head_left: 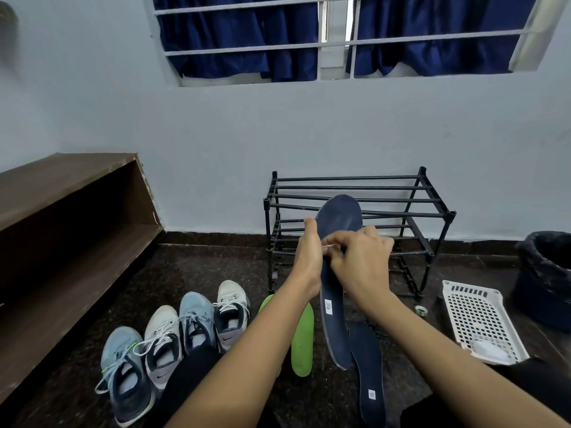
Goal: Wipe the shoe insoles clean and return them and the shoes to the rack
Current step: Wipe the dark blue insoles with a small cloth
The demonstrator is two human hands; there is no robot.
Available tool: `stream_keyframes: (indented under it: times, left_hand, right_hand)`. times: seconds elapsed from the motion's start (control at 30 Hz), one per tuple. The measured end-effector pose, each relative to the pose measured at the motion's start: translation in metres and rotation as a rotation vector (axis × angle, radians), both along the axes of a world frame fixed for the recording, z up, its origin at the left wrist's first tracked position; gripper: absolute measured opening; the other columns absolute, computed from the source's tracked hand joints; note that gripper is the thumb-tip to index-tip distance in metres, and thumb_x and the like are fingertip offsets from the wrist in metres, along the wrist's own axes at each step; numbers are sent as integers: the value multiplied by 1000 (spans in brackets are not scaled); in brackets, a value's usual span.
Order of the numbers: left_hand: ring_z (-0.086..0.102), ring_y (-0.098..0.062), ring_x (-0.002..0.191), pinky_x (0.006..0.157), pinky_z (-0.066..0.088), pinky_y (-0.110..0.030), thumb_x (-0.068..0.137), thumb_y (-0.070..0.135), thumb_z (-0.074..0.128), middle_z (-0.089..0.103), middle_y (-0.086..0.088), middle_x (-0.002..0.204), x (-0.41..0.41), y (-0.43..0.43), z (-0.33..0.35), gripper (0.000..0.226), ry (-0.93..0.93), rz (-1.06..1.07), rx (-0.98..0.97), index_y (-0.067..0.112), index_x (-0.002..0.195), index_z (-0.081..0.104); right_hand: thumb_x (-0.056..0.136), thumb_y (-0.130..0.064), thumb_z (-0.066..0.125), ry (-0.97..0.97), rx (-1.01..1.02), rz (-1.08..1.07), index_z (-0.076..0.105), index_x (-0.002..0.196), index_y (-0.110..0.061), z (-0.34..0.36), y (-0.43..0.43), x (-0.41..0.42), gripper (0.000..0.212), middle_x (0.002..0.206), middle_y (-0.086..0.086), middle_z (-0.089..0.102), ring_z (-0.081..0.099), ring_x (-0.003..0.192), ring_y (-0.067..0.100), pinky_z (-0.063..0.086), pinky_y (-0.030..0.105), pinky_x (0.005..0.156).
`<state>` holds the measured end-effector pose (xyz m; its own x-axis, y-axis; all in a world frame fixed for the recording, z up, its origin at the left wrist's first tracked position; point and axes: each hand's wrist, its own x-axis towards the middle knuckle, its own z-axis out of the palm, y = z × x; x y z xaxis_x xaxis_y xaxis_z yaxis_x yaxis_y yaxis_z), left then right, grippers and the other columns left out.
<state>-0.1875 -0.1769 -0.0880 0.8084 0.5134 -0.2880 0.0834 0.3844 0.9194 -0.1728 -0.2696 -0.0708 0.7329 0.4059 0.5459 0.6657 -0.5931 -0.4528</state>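
The left hand grips a dark blue insole along its left edge, holding it upright with the toe end up and the heel end low, so the insole rises above the grip in front of the rack and hangs below it toward the floor. The right hand is closed in a pinch against the insole's face at the same height, with a thin sliver of something white showing between the two hands; what it is cannot be told. A small white label sits on the insole below the hands. On the floor just right of the held insole lies a second dark blue insole, and just left of it two green insoles. Further left, four sneakers stand in a row, toes toward the wall. The black rack stands against the wall with bare bars. To the right lie a white perforated basket and a dark bin.
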Motion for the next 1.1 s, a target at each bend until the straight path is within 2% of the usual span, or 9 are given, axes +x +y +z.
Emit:
stream_keyframes:
  times: [0.17, 0.3, 0.37, 0.5, 0.63, 0.7, 0.83, 1.03, 1.1]
  left_hand:
    - [67, -31, 101, 85, 51, -41, 88, 67, 36, 72, -15, 107, 9, -5, -2, 66, -21, 43, 23, 15, 107, 72]
    - [66, -25, 63, 54, 51, -29, 95, 62, 33, 70, -14, 83, 13, -12, -2, 66, -52, 12, -30, 9, 123, 61]
    - [64, -23, 56, 49, 46, -25, 98, 59, 29, 70, -13, 76, 14, -14, -2, 66, -53, -18, -1, 6, 124, 59]
    - [62, -18, 50, 47, 44, -24, 99, 55, 31, 67, -7, 66, 13, -16, 0, 60, -56, -49, -13, 5, 118, 58]
    - [65, -22, 72, 62, 50, -29, 97, 53, 36, 69, -10, 85, 16, -4, -4, 55, -74, -14, -52, 9, 107, 67]
    - [66, -25, 81, 71, 51, -33, 97, 52, 35, 71, -12, 91, 13, 2, -3, 57, -54, -8, -28, 7, 104, 70]
    - [66, -21, 77, 68, 51, -30, 98, 49, 34, 71, -7, 87, 11, 6, -3, 53, -30, -19, -7, 9, 101, 68]
    - [65, -26, 81, 74, 50, -35, 97, 49, 35, 72, -8, 78, 11, -1, -4, 52, -64, -18, 9, 14, 86, 72]
    - [66, -24, 75, 65, 51, -32, 96, 52, 38, 72, -10, 84, 12, -8, -3, 51, -73, -10, -15, 12, 99, 71]
  right_hand:
    - [82, -31, 67, 20, 57, -81, 72, 87, -37, 7, 0, 21, 8, 67, -16, 49, 46, 97, 17, 14, 31, 72]
    - [84, -35, 66, 71, 101, -171, 72, 86, -34, 15, -5, 43, 6, 84, -6, 68, 45, 103, 20, 19, 36, 79]
    - [85, -34, 66, 80, 127, -206, 71, 84, -33, 20, -8, 54, 5, 85, -3, 68, 44, 104, 21, 22, 38, 81]
    - [85, -30, 67, 117, 173, -155, 67, 77, -35, 24, -7, 56, 9, 79, -6, 65, 46, 105, 22, 20, 36, 80]
    - [84, -29, 65, 61, 32, -68, 71, 85, -35, 12, 1, 28, 9, 83, -6, 67, 49, 102, 23, 18, 35, 74]
    - [83, -18, 63, 15, -14, -18, 73, 90, -32, 4, 5, 10, 19, 72, -13, 57, 47, 99, 23, 14, 33, 70]
    - [81, -10, 63, -6, -21, 2, 75, 89, -27, -4, 5, 0, 22, 60, -21, 29, 45, 92, 21, 14, 31, 71]
    - [83, -29, 64, 33, 0, -37, 71, 86, -37, 3, 0, 18, 11, 71, -15, 54, 44, 96, 15, 14, 32, 71]
    - [83, -37, 67, 39, 32, -79, 71, 86, -37, 9, -4, 31, 6, 75, -13, 57, 45, 100, 18, 18, 35, 76]
